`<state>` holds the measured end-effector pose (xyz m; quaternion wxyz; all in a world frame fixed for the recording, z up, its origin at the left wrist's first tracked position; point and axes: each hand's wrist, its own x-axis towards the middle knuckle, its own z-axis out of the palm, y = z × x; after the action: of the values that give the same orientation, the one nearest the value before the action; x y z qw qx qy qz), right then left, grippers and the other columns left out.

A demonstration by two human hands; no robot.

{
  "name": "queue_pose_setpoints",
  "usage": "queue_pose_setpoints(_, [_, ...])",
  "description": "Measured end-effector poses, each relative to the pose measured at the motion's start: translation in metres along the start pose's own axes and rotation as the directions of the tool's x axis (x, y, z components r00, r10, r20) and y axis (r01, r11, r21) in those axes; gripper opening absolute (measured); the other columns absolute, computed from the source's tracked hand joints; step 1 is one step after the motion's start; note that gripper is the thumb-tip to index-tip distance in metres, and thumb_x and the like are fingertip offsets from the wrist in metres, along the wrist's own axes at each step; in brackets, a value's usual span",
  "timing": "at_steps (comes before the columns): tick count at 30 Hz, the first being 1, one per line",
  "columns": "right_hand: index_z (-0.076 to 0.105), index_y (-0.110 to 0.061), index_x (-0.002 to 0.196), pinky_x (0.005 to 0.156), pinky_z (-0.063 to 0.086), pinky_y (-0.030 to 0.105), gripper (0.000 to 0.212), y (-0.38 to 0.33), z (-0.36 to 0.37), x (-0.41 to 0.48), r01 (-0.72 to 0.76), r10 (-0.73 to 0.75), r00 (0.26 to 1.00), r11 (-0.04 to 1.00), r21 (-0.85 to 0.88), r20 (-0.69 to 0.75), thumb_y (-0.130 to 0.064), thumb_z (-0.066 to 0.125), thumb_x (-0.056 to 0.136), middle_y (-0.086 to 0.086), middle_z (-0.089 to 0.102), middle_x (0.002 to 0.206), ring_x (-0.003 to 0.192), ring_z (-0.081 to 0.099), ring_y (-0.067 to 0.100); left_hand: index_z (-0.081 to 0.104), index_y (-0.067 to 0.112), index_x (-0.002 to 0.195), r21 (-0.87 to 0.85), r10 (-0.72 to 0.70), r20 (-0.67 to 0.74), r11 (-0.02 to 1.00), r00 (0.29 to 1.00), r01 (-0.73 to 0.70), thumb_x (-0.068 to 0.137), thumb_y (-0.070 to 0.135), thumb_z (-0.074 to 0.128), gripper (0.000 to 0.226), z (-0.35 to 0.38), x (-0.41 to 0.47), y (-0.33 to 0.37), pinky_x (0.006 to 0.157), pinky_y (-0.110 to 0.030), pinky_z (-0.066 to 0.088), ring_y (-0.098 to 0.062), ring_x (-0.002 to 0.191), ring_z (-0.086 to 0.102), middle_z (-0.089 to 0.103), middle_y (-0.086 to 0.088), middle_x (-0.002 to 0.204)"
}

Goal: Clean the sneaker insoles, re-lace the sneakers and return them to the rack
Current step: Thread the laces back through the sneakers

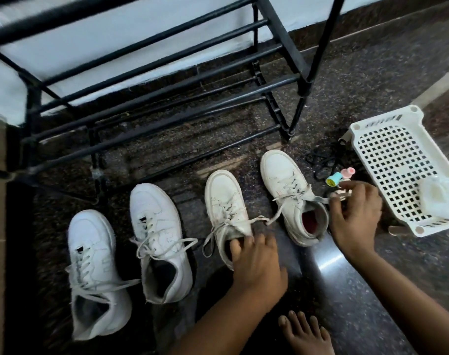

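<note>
While four white sneakers stand in a row on the dark stone floor (372,85), toes toward twelve o'clock, the left hand (254,262) grips the third sneaker (226,208) by its heel collar, one finger hooked into the opening. At three o'clock of it, the right hand (354,216) hovers with curled fingers at the collar of the fourth sneaker (282,175), thumb touching a grey lace end; blur hides whether it pinches. The first sneaker (90,242) and second sneaker (154,213) lie loosely laced toward eight o'clock. A black rack (167,80) fills eleven o'clock. A white basket (387,155) sits at three o'clock, small coloured spools (333,180) just beside it. A bare foot (305,334) rests at six o'clock.
</note>
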<state>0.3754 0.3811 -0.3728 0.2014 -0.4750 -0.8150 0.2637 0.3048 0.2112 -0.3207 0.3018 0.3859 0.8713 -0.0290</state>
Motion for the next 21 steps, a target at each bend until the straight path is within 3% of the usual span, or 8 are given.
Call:
queue_pose_setpoints(4, [0.051, -0.012, 0.112, 0.079, 0.033, 0.045, 0.042, -0.036, 0.009, -0.032, 0.151, -0.147, 0.988, 0.975, -0.162, 0.038, -0.037, 0.043, 0.079, 0.020, 0.043, 0.119, 0.098, 0.040, 0.035, 0.069, 0.025, 0.097, 0.094, 0.175, -0.012, 0.980, 0.985, -0.173, 0.042, 0.058, 0.070, 0.064, -0.007, -0.056, -0.047, 0.073, -0.038, 0.053, -0.014, 0.083, 0.063, 0.067, 0.007, 0.090])
queue_pose_setpoints(7, [0.054, -0.008, 0.107, 0.078, 0.037, 0.042, 0.039, -0.072, 0.022, -0.058, 0.371, -0.354, 0.907, 0.928, -0.035, 0.230, -0.036, 0.042, 0.082, 0.018, 0.049, 0.109, 0.094, 0.048, 0.035, 0.061, 0.029, 0.115, 0.040, 0.115, -0.004, 0.993, 0.993, -0.115, 0.055, 0.052, 0.066, 0.065, -0.014, -0.095, -0.090, 0.081, -0.042, 0.049, -0.017, 0.097, 0.061, 0.060, 0.006, 0.107])
queue_pose_setpoints(9, [0.057, -0.013, 0.106, 0.077, 0.042, 0.038, 0.034, -0.104, 0.035, -0.083, 0.457, -0.483, 0.753, 0.873, 0.172, 0.447, -0.035, 0.043, 0.083, 0.009, 0.054, 0.104, 0.091, 0.055, 0.031, 0.038, 0.029, 0.135, 0.057, -0.006, -0.043, 0.998, 0.999, 0.008, 0.082, 0.041, 0.053, 0.057, -0.001, -0.115, -0.131, 0.099, -0.041, 0.032, -0.020, 0.123, 0.043, 0.041, 0.004, 0.134])
queue_pose_setpoints(11, [0.055, -0.024, 0.113, 0.077, 0.045, 0.035, 0.038, -0.135, 0.047, -0.112, 0.505, -0.558, 0.522, 0.812, 0.294, 0.645, -0.041, 0.037, 0.084, 0.004, 0.058, 0.107, 0.093, 0.060, 0.027, 0.045, 0.027, 0.127, 0.008, -0.130, -0.152, 0.991, 0.980, 0.132, 0.079, 0.038, 0.052, 0.050, 0.012, -0.134, -0.170, 0.087, -0.033, 0.045, -0.017, 0.111, 0.056, 0.046, 0.005, 0.127])
queue_pose_setpoints(13, [0.048, -0.028, 0.129, 0.081, 0.048, 0.034, 0.058, -0.159, 0.064, -0.142, 0.576, -0.560, 0.292, 0.750, 0.325, 0.775, -0.049, 0.024, 0.080, 0.002, 0.054, 0.127, 0.104, 0.061, 0.027, 0.055, 0.027, 0.107, -0.185, -0.311, -0.151, 0.941, 0.938, 0.282, 0.059, 0.039, 0.068, 0.052, 0.026, -0.152, -0.205, 0.049, -0.027, 0.048, -0.011, 0.064, 0.066, 0.060, 0.006, 0.100])
queue_pose_setpoints(15, [0.034, -0.019, 0.143, 0.082, 0.048, 0.039, 0.069, -0.175, 0.078, -0.169, 0.710, -0.467, 0.133, 0.661, 0.244, 0.874, -0.048, 0.023, 0.081, 0.004, 0.037, 0.146, 0.109, 0.058, 0.033, 0.050, 0.028, 0.110, -0.233, -0.420, -0.154, 0.895, 0.894, 0.380, 0.055, 0.034, 0.073, 0.060, 0.063, -0.160, -0.237, 0.042, -0.026, 0.044, -0.012, 0.053, 0.063, 0.063, 0.006, 0.097])
queue_pose_setpoints(18, [0.017, -0.013, 0.149, 0.080, 0.048, 0.042, 0.059, -0.183, 0.101, -0.195, 0.801, -0.302, 0.086, 0.588, 0.115, 0.950, -0.028, 0.039, 0.096, 0.007, 0.022, 0.153, 0.110, 0.058, 0.037, 0.036, 0.032, 0.126, -0.377, -0.498, -0.061, 0.814, 0.865, 0.442, 0.068, 0.026, 0.069, 0.067, 0.102, -0.162, -0.264, 0.048, -0.025, 0.050, -0.011, 0.066, 0.067, 0.062, 0.006, 0.114])
queue_pose_setpoints(21, [0.020, -0.012, 0.148, 0.081, 0.048, 0.042, 0.052, -0.175, 0.119, -0.203, 0.836, -0.228, 0.089, 0.546, 0.052, 0.970, -0.018, 0.037, 0.099, 0.011, 0.030, 0.148, 0.111, 0.057, 0.036, 0.048, 0.034, 0.123, -0.313, -0.534, -0.106, 0.819, 0.839, 0.481, 0.064, 0.026, 0.076, 0.066, 0.114, -0.155, -0.271, 0.050, -0.026, 0.050, -0.007, 0.069, 0.067, 0.056, 0.017, 0.115])
